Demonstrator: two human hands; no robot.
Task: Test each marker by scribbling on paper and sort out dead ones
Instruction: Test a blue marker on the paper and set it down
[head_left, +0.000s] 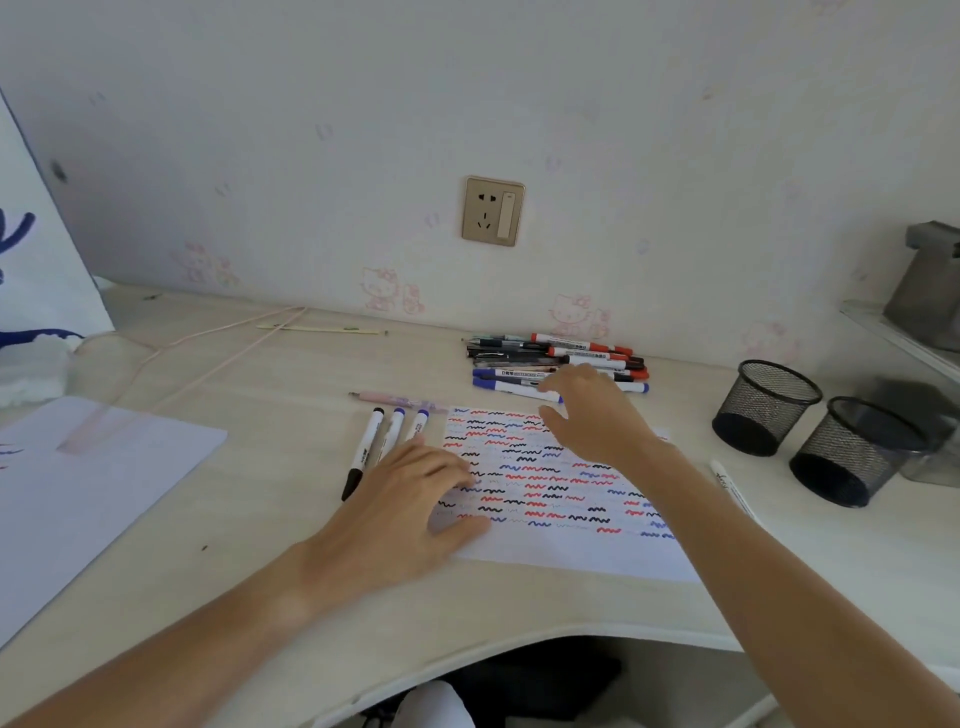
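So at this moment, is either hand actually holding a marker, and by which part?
Neither. The right hand reaches open toward the marker pile, gripping nothing yet. The left hand lies flat, pressing the scribble paper.

**Colours on the desk**

White paper (545, 483) full of red, blue and black squiggly lines in rows. Pile of markers (558, 364) with red, blue and black caps. Three white markers (387, 441) beside the paper, one black-capped, two blue-capped. Pale pink pen (400, 400). Two black mesh cups (766, 405). Light wood-look desk (260, 519). Pale wall (363, 130) with faint pink cat pictures. Gold wall socket (492, 210).
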